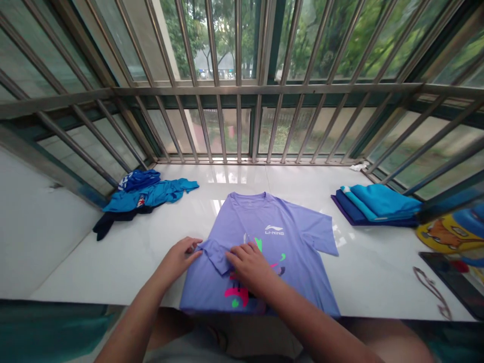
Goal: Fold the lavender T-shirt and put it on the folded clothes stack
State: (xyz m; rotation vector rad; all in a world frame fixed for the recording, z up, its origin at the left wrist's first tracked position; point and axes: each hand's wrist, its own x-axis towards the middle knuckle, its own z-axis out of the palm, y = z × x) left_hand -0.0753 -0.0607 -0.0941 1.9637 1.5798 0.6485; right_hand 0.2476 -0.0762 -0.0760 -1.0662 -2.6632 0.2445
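A lavender T-shirt (264,212) with a white logo and pink and green print lies front up on the white ledge, neckline away from me. Its right-side sleeve is spread out, while the left-side sleeve (217,254) is folded inward over the body. At the outer edge of that sleeve, my left hand (181,258) pinches the fabric between thumb and fingers. My right hand (251,264) rests at the sleeve's inner end, over the shirt's front, its fingers bent together on the cloth; what lies under them is hidden.
Crumpled blue and dark clothes (147,196) lie at the left on the white ledge (295,181). Folded blue clothes (381,201) are stacked at the right. Nearer right are a yellow and blue object (446,232), a dark tablet-like item (449,277) and glasses (431,290). Metal bars stand behind.
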